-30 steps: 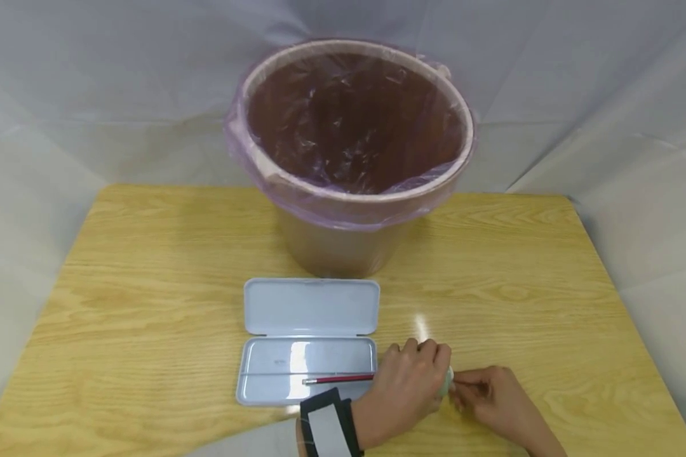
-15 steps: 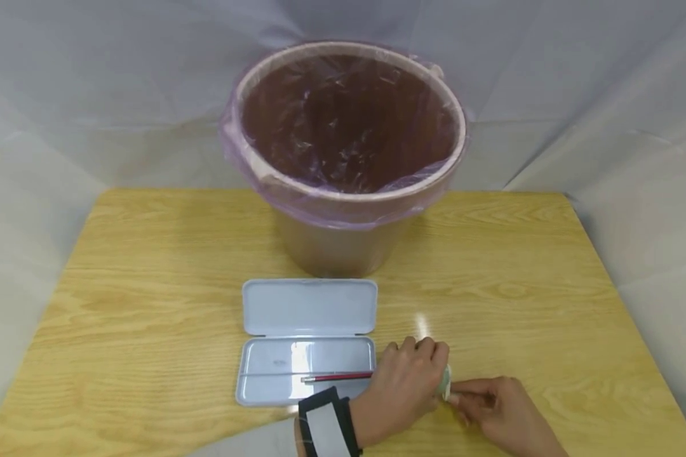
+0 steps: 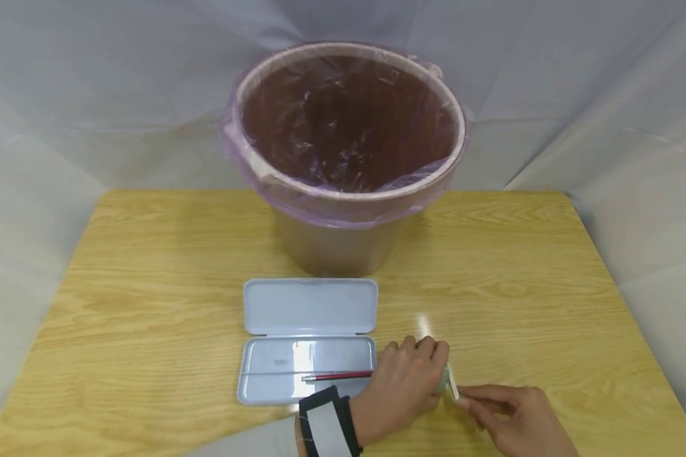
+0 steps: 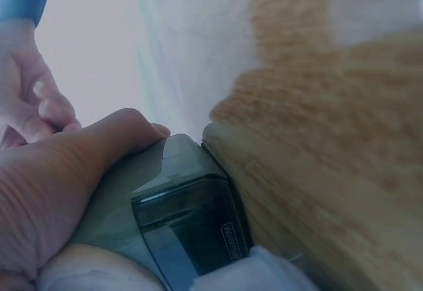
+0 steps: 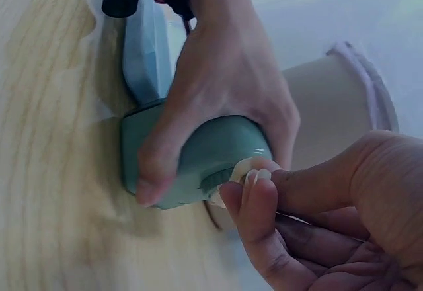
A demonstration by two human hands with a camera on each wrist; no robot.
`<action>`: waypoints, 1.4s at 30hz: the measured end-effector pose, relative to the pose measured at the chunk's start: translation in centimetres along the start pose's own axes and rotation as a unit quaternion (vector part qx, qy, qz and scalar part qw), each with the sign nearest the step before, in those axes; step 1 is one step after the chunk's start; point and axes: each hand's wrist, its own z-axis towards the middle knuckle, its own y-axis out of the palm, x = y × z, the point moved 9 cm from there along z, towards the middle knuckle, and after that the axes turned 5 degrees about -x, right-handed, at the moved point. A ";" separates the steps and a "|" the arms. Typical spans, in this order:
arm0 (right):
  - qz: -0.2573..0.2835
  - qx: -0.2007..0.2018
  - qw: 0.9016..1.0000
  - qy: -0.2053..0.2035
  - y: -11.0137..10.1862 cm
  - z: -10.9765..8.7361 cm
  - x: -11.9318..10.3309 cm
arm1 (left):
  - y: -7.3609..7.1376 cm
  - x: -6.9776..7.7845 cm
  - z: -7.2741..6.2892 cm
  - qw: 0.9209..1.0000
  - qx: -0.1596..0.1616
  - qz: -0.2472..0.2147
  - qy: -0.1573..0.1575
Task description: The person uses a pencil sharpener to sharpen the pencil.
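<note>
My left hand (image 3: 403, 384) grips the body of a green crank pencil sharpener (image 5: 221, 142) standing on the table, fingers over its top. A dark see-through drawer (image 4: 192, 218) shows on the sharpener in the left wrist view. At its other end my right hand (image 3: 517, 409) pinches the cream crank handle (image 3: 453, 383) between thumb and fingertips. A red pencil (image 3: 337, 376) with a silver-coloured end points toward the sharpener, over the pencil case; its right end is hidden behind my left hand.
The light blue pencil case (image 3: 310, 308) lies open, left of the sharpener. Behind it stands a large brown bin (image 3: 343, 244) with a purple plastic liner (image 3: 331, 216) folded over its rim. Pale cloth (image 3: 148, 76) surrounds the wooden table (image 3: 148, 285) at the back and sides.
My right hand has shifted a little right and toward the front edge, and the crank handle has turned so more of it shows. My left hand keeps its grip on the sharpener.
</note>
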 end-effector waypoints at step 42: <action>0.061 0.076 0.984 -0.149 -3.1 3.1 -2.3 | 0.2 0.1 0.2 1.000 0.001 -0.013 0.007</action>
